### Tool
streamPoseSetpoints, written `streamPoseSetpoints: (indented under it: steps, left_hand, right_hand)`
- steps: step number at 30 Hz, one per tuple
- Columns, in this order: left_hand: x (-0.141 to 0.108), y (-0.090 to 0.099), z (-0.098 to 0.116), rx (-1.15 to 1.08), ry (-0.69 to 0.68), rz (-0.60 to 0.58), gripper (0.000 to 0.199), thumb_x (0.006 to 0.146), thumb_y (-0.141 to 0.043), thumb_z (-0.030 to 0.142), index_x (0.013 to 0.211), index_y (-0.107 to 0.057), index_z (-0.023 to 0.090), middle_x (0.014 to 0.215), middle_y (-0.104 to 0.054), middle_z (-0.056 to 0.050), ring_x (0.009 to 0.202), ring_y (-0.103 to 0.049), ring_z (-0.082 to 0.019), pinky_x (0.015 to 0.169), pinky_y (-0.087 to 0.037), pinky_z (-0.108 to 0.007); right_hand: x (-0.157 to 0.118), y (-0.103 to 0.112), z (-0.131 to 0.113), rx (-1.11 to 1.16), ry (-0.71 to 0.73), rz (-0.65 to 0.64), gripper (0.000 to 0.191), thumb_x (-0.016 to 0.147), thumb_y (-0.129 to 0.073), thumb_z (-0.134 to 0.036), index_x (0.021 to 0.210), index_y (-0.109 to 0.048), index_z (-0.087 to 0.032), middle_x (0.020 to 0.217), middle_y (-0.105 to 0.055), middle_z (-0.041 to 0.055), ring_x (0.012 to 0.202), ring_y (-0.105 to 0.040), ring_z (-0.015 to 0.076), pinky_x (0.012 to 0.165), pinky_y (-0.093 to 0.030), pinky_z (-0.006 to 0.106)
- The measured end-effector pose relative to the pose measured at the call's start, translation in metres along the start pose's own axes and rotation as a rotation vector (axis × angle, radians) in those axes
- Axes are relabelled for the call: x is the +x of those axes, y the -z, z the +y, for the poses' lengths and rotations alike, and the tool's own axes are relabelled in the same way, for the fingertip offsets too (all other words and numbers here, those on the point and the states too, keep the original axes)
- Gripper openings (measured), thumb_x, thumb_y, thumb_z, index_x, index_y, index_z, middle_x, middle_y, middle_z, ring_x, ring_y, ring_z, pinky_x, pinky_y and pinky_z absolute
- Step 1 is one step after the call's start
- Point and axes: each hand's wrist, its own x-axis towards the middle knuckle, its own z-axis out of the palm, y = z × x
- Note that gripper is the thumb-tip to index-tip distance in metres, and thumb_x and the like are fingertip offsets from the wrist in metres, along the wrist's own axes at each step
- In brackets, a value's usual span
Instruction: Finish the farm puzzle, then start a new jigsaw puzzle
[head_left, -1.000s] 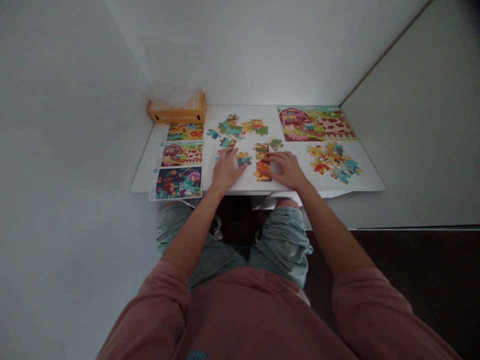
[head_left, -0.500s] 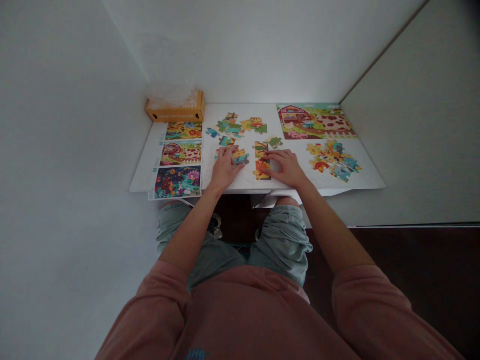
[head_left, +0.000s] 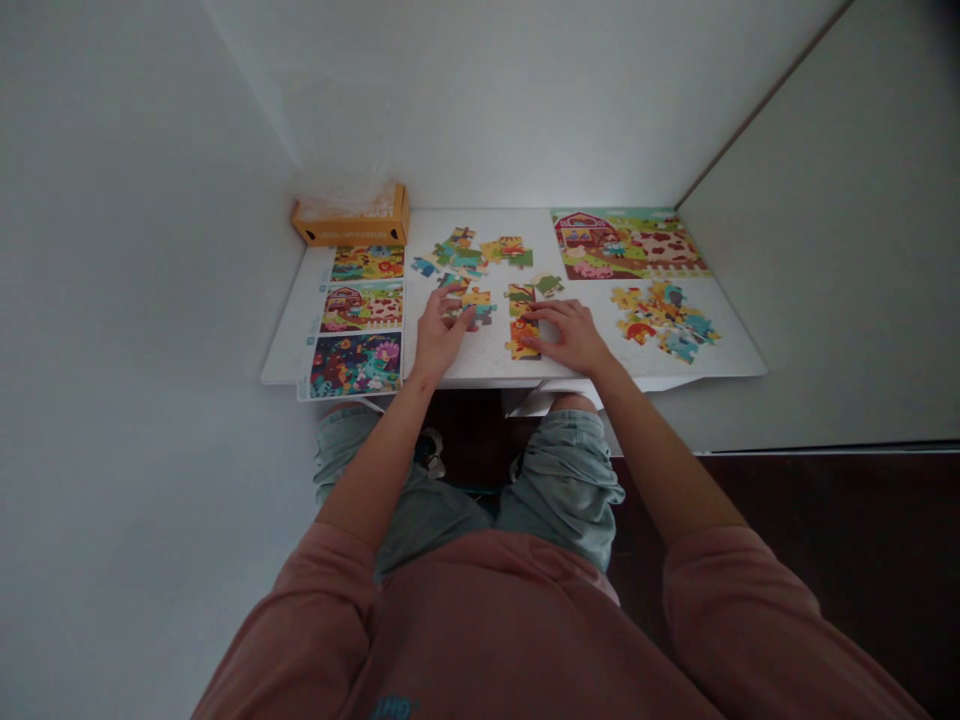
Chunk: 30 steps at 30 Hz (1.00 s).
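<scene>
My left hand (head_left: 441, 332) is curled at the left side of a few yellow and blue-grey puzzle pieces (head_left: 480, 303), with thumb and fingers gripping them; its fingertips partly cover them. My right hand (head_left: 573, 336) grips the right edge of an upright strip of joined puzzle pieces (head_left: 523, 335), which shows a tree above an orange lion. A loose green piece (head_left: 550, 286) lies just above the right hand. Beyond the left hand spreads a group of green and blue puzzle pieces (head_left: 465, 260), with yellow, red and green pieces (head_left: 508, 251) beside it.
Along the white table's (head_left: 585, 365) left end lies a sheet of three pictures (head_left: 361, 307), below an orange box (head_left: 356, 228) against the wall. A finished farm puzzle (head_left: 630, 243) is at the back right, with a pile of pieces (head_left: 667, 320) in front.
My left hand has shifted slightly left, its fingers reaching round the yellow and blue-grey pieces, which now sit straighter. The right hand stays on the lion strip.
</scene>
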Motion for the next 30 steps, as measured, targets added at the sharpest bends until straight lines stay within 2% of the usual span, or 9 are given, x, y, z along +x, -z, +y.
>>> streamPoseSetpoints:
  steps: [5,8,11,15,19,21,25,30]
  left_hand:
    - [-0.001,0.002,0.002,0.132,0.020,-0.025,0.036,0.076,-0.038,0.026,0.110,-0.026,0.025,0.096,-0.044,-0.002,0.062,-0.049,-0.006,0.053,-0.044,-0.020]
    - [-0.001,0.001,0.000,0.259,-0.043,-0.078,0.044,0.074,-0.043,0.021,0.114,-0.023,0.023,0.100,-0.043,-0.003,0.062,-0.048,-0.007,0.060,-0.043,-0.023]
    - [-0.001,0.000,0.002,0.360,-0.109,-0.086,0.045,0.073,-0.045,0.020,0.113,-0.026,0.022,0.109,-0.036,-0.004,0.070,-0.048,-0.010,0.069,-0.040,-0.027]
    - [-0.003,0.003,0.011,0.432,-0.125,-0.019,0.039,0.075,-0.041,0.023,0.112,-0.029,0.024,0.119,-0.021,-0.004,0.084,-0.044,-0.013,0.073,-0.038,-0.025]
    - [-0.004,0.011,0.015,0.620,-0.072,0.113,0.039,0.074,-0.040,0.031,0.110,-0.031,0.019,0.112,-0.029,-0.007,0.097,-0.034,-0.019,0.085,-0.027,-0.033]
    - [-0.004,0.016,0.014,0.739,-0.040,0.127,0.045,0.072,-0.042,0.036,0.111,-0.031,0.016,0.110,-0.031,-0.010,0.103,-0.026,-0.024,0.088,-0.020,-0.038]
    - [-0.002,0.026,0.015,0.919,-0.033,-0.002,0.050,0.072,-0.038,0.040,0.115,-0.026,0.018,0.112,-0.033,-0.008,0.104,-0.023,-0.026,0.086,-0.016,-0.042]
    - [0.000,0.046,0.018,1.054,-0.091,-0.225,0.040,0.073,-0.035,0.043,0.108,-0.035,0.023,0.111,-0.036,-0.003,0.102,-0.027,-0.023,0.085,-0.013,-0.040]
  right_hand:
    - [0.000,0.001,-0.002,-0.015,-0.002,-0.022,0.038,0.071,-0.037,-0.047,0.103,-0.044,-0.027,0.110,-0.039,-0.0010,0.098,-0.032,0.0239,0.081,-0.022,0.042]
    - [0.000,0.001,-0.002,-0.027,-0.004,-0.022,0.038,0.071,-0.037,-0.046,0.103,-0.043,-0.027,0.110,-0.039,-0.0014,0.098,-0.031,0.0236,0.081,-0.022,0.041]
    - [0.000,0.001,-0.001,-0.030,-0.002,-0.019,0.038,0.071,-0.037,-0.046,0.103,-0.043,-0.027,0.111,-0.038,-0.0017,0.099,-0.031,0.0235,0.081,-0.022,0.041]
    - [0.000,-0.001,0.000,-0.023,0.006,-0.003,0.038,0.071,-0.036,-0.047,0.103,-0.044,-0.027,0.110,-0.039,-0.0014,0.099,-0.030,0.0232,0.081,-0.021,0.041]
    - [0.000,-0.002,0.002,-0.013,0.005,0.009,0.038,0.071,-0.035,-0.048,0.102,-0.044,-0.028,0.109,-0.040,-0.0016,0.098,-0.031,0.0230,0.081,-0.022,0.041]
    - [0.000,-0.002,0.003,-0.013,-0.002,0.011,0.037,0.072,-0.035,-0.047,0.102,-0.044,-0.028,0.109,-0.040,-0.0018,0.098,-0.031,0.0226,0.081,-0.022,0.040]
    - [0.000,0.000,0.002,-0.022,-0.010,0.009,0.036,0.073,-0.033,-0.047,0.102,-0.044,-0.028,0.108,-0.040,-0.0023,0.098,-0.031,0.0212,0.081,-0.022,0.039]
    - [0.000,0.001,0.000,-0.044,-0.027,0.004,0.038,0.072,-0.032,-0.049,0.102,-0.044,-0.028,0.110,-0.039,-0.0021,0.099,-0.030,0.0216,0.081,-0.022,0.040]
